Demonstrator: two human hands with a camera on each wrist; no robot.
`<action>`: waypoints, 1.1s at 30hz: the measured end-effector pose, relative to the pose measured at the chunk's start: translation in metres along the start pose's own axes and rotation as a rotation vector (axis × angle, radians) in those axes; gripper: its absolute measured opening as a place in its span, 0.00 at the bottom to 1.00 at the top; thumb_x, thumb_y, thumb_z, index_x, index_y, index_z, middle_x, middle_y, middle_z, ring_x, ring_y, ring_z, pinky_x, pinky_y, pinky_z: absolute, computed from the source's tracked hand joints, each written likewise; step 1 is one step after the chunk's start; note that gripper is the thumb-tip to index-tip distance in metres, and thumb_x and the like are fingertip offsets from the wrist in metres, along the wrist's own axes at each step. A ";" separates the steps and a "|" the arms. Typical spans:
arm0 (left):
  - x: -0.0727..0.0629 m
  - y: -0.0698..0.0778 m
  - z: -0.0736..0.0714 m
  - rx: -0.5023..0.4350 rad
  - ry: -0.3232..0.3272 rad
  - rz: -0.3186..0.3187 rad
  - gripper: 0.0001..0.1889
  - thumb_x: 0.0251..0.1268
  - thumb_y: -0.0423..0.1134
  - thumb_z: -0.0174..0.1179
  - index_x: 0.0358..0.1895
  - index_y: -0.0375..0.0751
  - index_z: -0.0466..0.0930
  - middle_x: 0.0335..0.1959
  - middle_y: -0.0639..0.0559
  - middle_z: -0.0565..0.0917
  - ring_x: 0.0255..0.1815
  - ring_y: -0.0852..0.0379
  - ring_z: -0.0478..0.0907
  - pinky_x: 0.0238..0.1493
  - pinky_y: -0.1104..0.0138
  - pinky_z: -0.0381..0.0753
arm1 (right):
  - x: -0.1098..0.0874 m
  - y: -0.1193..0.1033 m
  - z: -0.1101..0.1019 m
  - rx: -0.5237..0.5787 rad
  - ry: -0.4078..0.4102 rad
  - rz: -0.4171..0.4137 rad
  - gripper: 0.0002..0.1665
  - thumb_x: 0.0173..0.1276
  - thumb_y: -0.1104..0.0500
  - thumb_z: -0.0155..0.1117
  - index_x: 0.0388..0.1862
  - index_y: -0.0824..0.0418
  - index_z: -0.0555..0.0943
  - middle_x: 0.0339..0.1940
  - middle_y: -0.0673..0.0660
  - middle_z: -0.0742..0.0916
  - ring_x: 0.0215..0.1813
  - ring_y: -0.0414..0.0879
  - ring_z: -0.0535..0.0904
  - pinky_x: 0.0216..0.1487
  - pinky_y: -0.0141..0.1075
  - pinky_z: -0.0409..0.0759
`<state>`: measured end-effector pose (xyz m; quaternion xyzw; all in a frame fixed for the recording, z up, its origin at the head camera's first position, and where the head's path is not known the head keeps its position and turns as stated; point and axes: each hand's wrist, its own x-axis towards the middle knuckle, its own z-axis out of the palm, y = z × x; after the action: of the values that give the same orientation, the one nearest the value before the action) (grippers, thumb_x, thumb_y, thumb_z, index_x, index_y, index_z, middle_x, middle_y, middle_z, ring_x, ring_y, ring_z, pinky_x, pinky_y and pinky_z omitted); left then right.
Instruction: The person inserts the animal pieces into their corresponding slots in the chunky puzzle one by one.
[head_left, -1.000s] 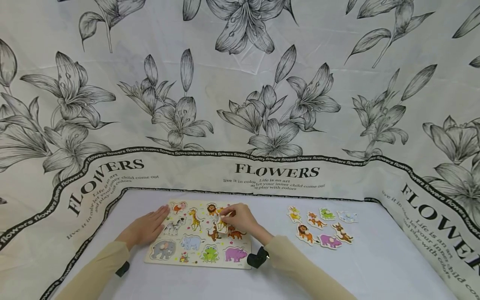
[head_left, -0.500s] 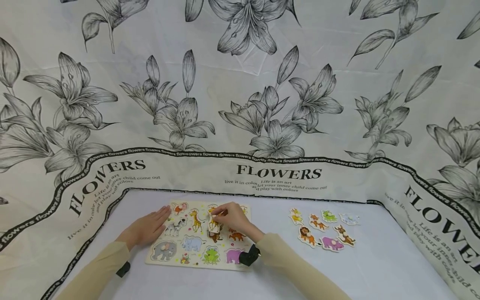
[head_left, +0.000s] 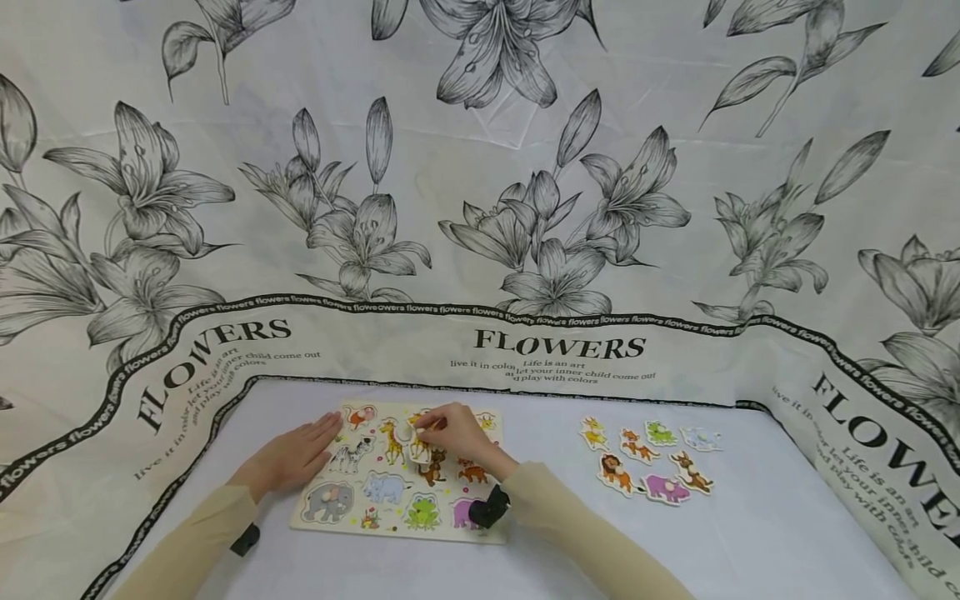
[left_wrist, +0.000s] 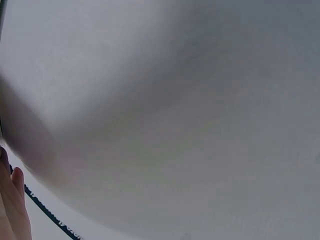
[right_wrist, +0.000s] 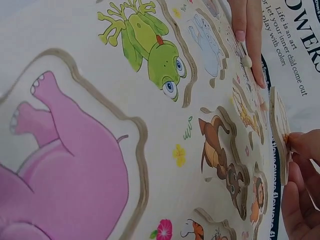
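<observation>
A pale wooden puzzle board (head_left: 322,527) with cut-out animal shapes lies on the white cloth. My right hand (head_left: 457,433) pinches a giraffe puzzle piece (head_left: 420,450) between thumb and fingertips, beside the printed giraffe shape (head_left: 390,442) on the board. Seen from the right wrist, this piece (right_wrist: 278,130) is tilted nearly edge-on, above the board's surface. My left hand (head_left: 296,454) lies flat with straight fingers at the board's left edge, near the zebra (head_left: 350,455). Only part of the left hand (left_wrist: 15,205) enters its own wrist view, at lower left.
Right of the board several loose animal pieces lie in a cluster, among them a lion (head_left: 615,473), a purple hippo (head_left: 666,488) and a frog (head_left: 661,432). A floral curtain (head_left: 555,350) rises behind the table and along its sides.
My right hand has moved left across the board with the giraffe piece, from over the kangaroo and lion area to beside the giraffe shape. The left hand has stayed in place.
</observation>
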<state>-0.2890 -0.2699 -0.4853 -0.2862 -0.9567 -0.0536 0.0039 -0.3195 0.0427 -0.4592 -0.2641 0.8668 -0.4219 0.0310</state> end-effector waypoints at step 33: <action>-0.001 -0.003 0.006 0.040 0.015 0.058 0.28 0.75 0.43 0.43 0.72 0.32 0.59 0.74 0.38 0.61 0.74 0.40 0.60 0.72 0.51 0.65 | 0.026 -0.003 0.033 -0.003 -0.088 -0.003 0.10 0.64 0.62 0.66 0.43 0.63 0.87 0.40 0.59 0.89 0.28 0.35 0.77 0.28 0.25 0.76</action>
<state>-0.2899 -0.2726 -0.4911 -0.3135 -0.9487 -0.0365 0.0181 -0.3319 0.0051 -0.4736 -0.2839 0.8647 -0.4087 0.0680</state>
